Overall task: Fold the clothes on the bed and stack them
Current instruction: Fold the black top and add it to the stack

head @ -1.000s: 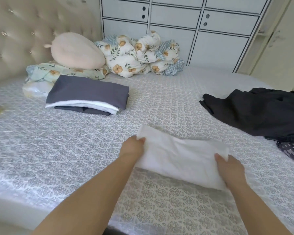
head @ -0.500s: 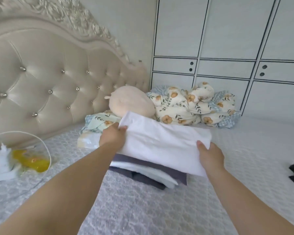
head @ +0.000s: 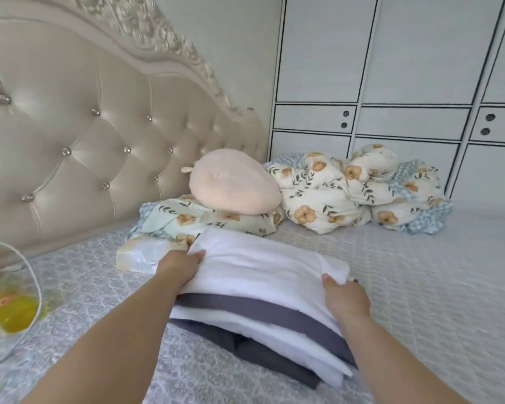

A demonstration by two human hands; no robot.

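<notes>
A folded white garment [head: 263, 266] lies on top of a stack of folded clothes [head: 274, 325] made of grey and white layers, on the bed's patterned sheet [head: 420, 287]. My left hand [head: 180, 268] grips the white garment's left end, thumb on top and fingers underneath. At the garment's right end my right hand [head: 346, 298] holds it the same way. The lower parts of both hands' fingers are hidden by the cloth.
Behind the stack lie a flowered pillow [head: 199, 220], a pink plush cushion [head: 233, 186] and a bundled flowered quilt [head: 356, 191]. A plastic-wrapped pack [head: 146, 255] sits to the left. A tufted headboard [head: 85, 141] and a white wardrobe [head: 405, 83] bound the bed. A clear bag with yellow contents [head: 9, 310] lies far left.
Both hands lifted the folded white garment from the near part of the bed, carried it left toward the headboard and lowered it onto the grey and white stack.
</notes>
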